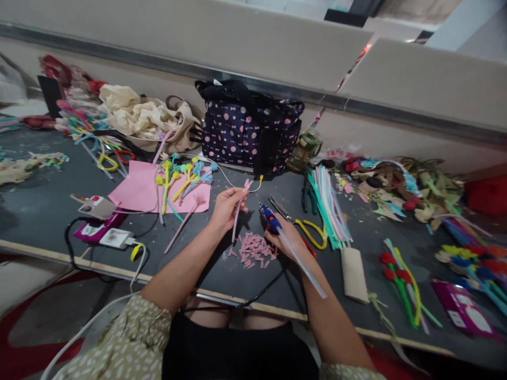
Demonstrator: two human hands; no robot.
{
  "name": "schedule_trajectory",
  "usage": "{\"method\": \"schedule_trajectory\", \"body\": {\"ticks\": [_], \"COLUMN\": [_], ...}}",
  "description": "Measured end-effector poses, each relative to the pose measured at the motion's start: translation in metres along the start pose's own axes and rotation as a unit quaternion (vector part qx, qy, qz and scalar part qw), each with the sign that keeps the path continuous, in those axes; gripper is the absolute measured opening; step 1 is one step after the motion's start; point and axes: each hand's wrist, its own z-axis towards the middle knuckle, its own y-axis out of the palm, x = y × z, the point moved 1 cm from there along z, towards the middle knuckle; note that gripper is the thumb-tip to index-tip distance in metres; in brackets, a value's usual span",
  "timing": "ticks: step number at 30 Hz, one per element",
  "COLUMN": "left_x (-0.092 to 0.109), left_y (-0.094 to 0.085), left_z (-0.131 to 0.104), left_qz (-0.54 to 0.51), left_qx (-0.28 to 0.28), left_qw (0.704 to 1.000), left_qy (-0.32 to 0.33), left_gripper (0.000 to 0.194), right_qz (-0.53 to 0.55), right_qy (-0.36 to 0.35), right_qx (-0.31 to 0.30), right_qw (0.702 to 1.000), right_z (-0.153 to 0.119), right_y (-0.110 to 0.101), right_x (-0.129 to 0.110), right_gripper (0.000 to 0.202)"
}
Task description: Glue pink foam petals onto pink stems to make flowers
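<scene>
My left hand [225, 211] pinches a pink pipe-cleaner stem [236, 222] that stands nearly upright, with small pink bits at its top. My right hand [285, 240] is wrapped round a blue hot glue gun [270, 217]. Its nozzle points up and to the left, towards the stem but apart from it. A long clear glue stick [303, 264] sticks out of the gun's back, over my right forearm. Between my hands, on the dark table, lies a pile of short pink pipe-cleaner pieces [253, 250]. Another pink stem [184, 224] rests left of my left hand.
Yellow and blue pipe-cleaner flowers [186, 177] lie on a pink sheet [137, 184]. Yellow-handled scissors [315, 235] and a bundle of pastel pipe cleaners [328, 206] are at right. A dotted bag [233, 129] stands behind. Cables and a white plug [114, 237] lie at left.
</scene>
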Motion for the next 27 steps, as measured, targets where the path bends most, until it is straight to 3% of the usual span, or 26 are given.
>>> {"method": "schedule_trajectory", "body": {"ticks": [3,8,14,21,27], "left_x": [0.0,-0.001,-0.004,-0.008,-0.007], "left_y": [0.0,0.001,0.004,0.003,0.006], "left_z": [0.0,0.0,-0.003,-0.004,-0.008], "left_qz": [0.005,0.016,0.051,0.055,0.049], "left_qx": [-0.003,-0.011,-0.054,-0.108,-0.163], "left_qw": [1.0,0.999,0.995,0.988,0.978], "left_qy": [-0.004,-0.026,-0.069,-0.097,-0.118], "left_gripper": [0.03,0.033,0.033,0.033,0.028], "right_qz": [0.143,0.331,0.365,0.429,0.414], "right_qy": [0.019,0.079,0.097,0.093,0.093], "right_qx": [0.053,0.097,0.138,0.213,0.212], "right_qw": [0.988,0.935,0.915,0.873,0.88], "right_z": [0.003,0.004,0.003,0.004,0.003], "right_y": [0.0,-0.002,-0.008,-0.005,-0.005], "right_x": [0.003,-0.004,-0.016,-0.012,-0.016], "right_gripper": [0.013,0.019,0.02,0.032,0.03]}}
